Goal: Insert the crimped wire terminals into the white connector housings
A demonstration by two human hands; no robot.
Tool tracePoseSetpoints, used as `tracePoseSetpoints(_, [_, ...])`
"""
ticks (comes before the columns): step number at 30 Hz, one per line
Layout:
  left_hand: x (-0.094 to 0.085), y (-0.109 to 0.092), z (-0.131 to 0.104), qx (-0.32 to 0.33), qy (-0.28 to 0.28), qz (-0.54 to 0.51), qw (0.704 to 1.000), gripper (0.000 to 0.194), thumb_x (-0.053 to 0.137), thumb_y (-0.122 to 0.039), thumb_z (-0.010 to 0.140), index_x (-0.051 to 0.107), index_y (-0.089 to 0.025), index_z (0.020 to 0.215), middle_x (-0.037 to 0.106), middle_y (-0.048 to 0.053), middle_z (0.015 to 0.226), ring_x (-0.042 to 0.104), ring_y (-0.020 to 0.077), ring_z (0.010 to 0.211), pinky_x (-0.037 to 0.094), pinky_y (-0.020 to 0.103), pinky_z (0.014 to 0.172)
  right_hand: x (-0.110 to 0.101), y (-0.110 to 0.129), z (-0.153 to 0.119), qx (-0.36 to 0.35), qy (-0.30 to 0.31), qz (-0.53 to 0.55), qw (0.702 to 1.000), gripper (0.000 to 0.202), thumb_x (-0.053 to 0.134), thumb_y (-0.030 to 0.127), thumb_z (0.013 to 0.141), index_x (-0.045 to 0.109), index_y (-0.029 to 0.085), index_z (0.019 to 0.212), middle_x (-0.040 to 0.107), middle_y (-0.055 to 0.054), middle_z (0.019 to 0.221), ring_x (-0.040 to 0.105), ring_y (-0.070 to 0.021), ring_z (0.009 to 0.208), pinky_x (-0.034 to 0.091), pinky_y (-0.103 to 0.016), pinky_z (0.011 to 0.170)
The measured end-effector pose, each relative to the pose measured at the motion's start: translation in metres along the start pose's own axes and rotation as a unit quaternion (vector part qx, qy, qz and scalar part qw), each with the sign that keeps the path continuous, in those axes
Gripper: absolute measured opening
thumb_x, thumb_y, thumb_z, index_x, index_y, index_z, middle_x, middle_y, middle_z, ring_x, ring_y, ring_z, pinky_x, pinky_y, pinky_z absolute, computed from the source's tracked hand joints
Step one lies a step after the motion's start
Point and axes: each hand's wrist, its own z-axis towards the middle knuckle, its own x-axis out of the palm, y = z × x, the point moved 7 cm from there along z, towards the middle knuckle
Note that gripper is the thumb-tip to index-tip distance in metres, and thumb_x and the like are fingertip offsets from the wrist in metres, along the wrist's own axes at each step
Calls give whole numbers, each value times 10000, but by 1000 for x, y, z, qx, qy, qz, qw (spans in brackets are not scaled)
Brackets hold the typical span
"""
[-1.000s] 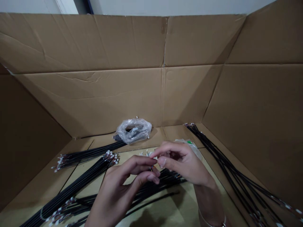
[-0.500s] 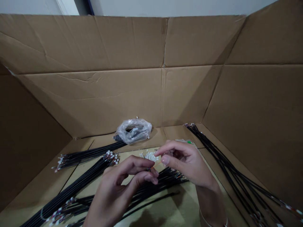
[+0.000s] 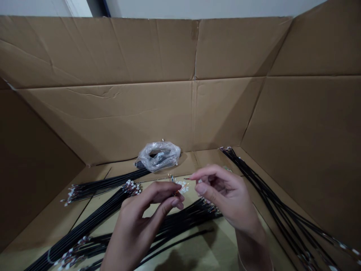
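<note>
My left hand (image 3: pixel 146 210) is closed, thumb and index finger pinching the end of a cable. Thin wires (image 3: pixel 178 192), some of them orange, stick out from between its fingertips. To the right, my right hand (image 3: pixel 222 192) is curled with its thumb and index tip slightly apart. A small white piece, seemingly a connector (image 3: pixel 200 181), shows between its fingers, mostly hidden. Behind the fingertips lies a pile of small white connectors (image 3: pixel 184 187), partly covered by my hands. Under my hands lies a bundle of black cables (image 3: pixel 186 218) with bare wire ends at its right.
More black cable bundles lie at left (image 3: pixel 93 218), at the back left (image 3: pixel 109 180) and along the right side (image 3: pixel 270 199); several ends carry white connectors. A clear plastic bag (image 3: pixel 159 156) sits against the back wall. Tall cardboard walls (image 3: pixel 135 113) enclose the surface.
My right hand has moved slightly right, away from the orange wire between the hands. A white piece now shows in its fingers. My left hand has shifted a little left and turned the wire ends upward.
</note>
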Motion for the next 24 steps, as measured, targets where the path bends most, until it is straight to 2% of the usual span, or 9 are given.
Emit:
tracePoseSetpoints(5, [4,-6,-2,-4,-3,35,999,138,633,-211,952,749,-278,985,792,-36,824,761,129,756,574,182,737,3,1,0,-11,-5,-65,998,78,764,167,874,776,244,873,668,40,722,560,-98,630,425,-214,561])
tracePoseSetpoints(11, [4,-2,-4,-30,-4,9,999,108,682,-240,917,756,-310,951,784,-52,852,743,119,761,555,156,695,5,0,1,-27,10,-100,995,89,726,169,908,743,226,842,656,32,726,565,-117,657,430,-239,596])
tracePoseSetpoints(15, [2,2,-8,-64,-44,0,997,46,723,-272,893,748,-306,911,737,-58,794,665,117,713,514,163,647,7,-1,0,-16,16,-98,995,91,721,173,912,737,220,836,653,29,725,566,-116,659,433,-238,599])
tracePoseSetpoints(20, [4,3,-6,-83,-106,-25,991,94,690,-267,917,719,-290,831,672,-67,739,578,101,652,458,166,592,8,-7,1,38,7,-38,999,31,758,207,875,738,228,865,602,44,674,500,-101,578,410,-222,534])
tracePoseSetpoints(24, [4,5,-4,-95,-108,-32,989,104,706,-286,902,729,-278,801,664,-59,719,572,101,636,453,167,574,9,-18,4,108,2,73,991,189,837,316,811,675,221,826,537,65,613,443,-80,500,369,-180,444])
